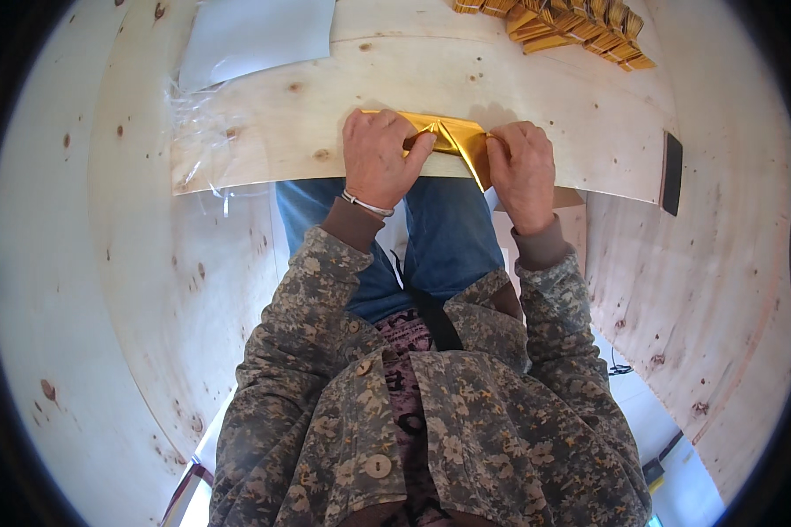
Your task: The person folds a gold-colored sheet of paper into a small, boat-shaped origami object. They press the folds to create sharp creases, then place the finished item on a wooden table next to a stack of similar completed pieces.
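A shiny gold foil sheet (471, 140), partly folded, lies along the near edge of the wooden table between my hands. One pointed corner of it hangs over that edge. My left hand (380, 156) is closed on the sheet's left part, with the thumb pressed on a crease near its middle. At the right end, my right hand (523, 162) pinches the foil between thumb and curled fingers. My palms and fingers hide parts of the sheet.
Toward the far right lie several bundles of folded gold pieces (580, 31) bound with bands. A white sheet (255, 39) is at the far left, with clear plastic strips (204, 132) nearer me. A black strip (671, 174) sits on the table's (606, 140) right edge.
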`<state>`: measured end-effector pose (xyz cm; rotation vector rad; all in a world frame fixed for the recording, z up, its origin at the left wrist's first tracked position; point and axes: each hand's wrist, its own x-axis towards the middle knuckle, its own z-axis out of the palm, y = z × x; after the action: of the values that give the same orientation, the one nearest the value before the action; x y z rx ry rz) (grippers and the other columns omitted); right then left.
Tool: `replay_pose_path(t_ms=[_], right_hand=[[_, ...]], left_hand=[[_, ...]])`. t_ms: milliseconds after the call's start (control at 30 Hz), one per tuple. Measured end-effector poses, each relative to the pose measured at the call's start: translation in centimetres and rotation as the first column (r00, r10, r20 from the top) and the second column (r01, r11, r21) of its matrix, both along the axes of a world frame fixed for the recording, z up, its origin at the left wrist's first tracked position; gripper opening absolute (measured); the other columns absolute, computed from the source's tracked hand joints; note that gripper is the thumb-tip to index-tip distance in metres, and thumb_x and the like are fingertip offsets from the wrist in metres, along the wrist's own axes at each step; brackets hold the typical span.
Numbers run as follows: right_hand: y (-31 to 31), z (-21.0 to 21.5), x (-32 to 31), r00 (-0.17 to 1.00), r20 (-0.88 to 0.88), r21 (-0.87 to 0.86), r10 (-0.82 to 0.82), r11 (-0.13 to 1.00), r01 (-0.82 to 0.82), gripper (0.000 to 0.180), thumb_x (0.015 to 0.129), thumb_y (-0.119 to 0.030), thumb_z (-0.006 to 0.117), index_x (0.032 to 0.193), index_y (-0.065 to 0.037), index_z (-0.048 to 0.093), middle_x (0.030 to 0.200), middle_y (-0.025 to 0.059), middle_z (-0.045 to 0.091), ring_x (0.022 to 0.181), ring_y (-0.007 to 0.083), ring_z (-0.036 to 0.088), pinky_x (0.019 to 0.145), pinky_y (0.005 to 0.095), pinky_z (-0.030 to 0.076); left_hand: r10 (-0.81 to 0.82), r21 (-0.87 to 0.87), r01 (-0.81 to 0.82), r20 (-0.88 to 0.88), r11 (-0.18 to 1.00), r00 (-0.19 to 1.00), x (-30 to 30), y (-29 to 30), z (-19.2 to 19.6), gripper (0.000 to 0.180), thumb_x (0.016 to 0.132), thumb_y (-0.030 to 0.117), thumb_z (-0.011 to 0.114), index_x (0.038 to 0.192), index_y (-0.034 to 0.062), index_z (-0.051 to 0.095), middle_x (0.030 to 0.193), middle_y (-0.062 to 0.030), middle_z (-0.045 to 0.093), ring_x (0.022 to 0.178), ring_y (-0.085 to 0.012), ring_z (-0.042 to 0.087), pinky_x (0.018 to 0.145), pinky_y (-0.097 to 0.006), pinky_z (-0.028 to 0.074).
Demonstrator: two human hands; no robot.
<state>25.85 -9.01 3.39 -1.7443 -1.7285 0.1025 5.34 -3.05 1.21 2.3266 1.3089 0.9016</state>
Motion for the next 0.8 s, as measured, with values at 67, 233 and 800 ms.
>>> replay_pose_path(t_ms=[67, 233, 800], right_hand=[[0.2, -0.3, -0.1, 0.999, 0.038, 0.047, -0.007, 0.999, 0.005, 0.006, 0.085, -0.010, 0.068, 0.086, -0.004, 0.068, 0.088, 0.0125, 0.063, 0.086, 0.0327, 0.060, 0.084, 0.0437, 0.046], [0.6, -0.8, -0.1, 0.998, 0.059, 0.067, -0.008, 0.998, 0.004, 0.009, 0.083, -0.008, 0.070, 0.090, -0.003, 0.070, 0.090, 0.0123, 0.063, 0.090, 0.0327, 0.059, 0.088, 0.0441, 0.045], [0.1, -1.9, -0.1, 0.993, 0.089, 0.067, 0.083, 0.994, -0.089, 0.019, 0.081, -0.006, 0.074, 0.100, -0.006, 0.073, 0.098, 0.0068, 0.067, 0.093, 0.0272, 0.061, 0.085, 0.0402, 0.046]], left_hand=[[0.027, 0.018, -0.027, -0.005, 0.999, 1.000, 0.4, -0.1, 0.1, 0.019, 0.082, 0.026, 0.074, 0.084, 0.0081, 0.067, 0.089, -0.0071, 0.064, 0.086, -0.0297, 0.056, 0.090, -0.045, 0.040], [0.049, 0.074, -0.053, 0.050, 0.996, 0.998, 1.0, 0.2, -0.1, 0.019, 0.080, 0.023, 0.075, 0.092, 0.0090, 0.067, 0.094, -0.0079, 0.064, 0.087, -0.0300, 0.057, 0.083, -0.043, 0.045], [-0.092, 0.155, 0.111, -0.126, 0.982, 0.988, 0.8, -0.1, -0.5, 0.019, 0.082, 0.015, 0.075, 0.100, 0.0091, 0.072, 0.098, -0.0073, 0.066, 0.092, -0.0267, 0.062, 0.083, -0.040, 0.048]])
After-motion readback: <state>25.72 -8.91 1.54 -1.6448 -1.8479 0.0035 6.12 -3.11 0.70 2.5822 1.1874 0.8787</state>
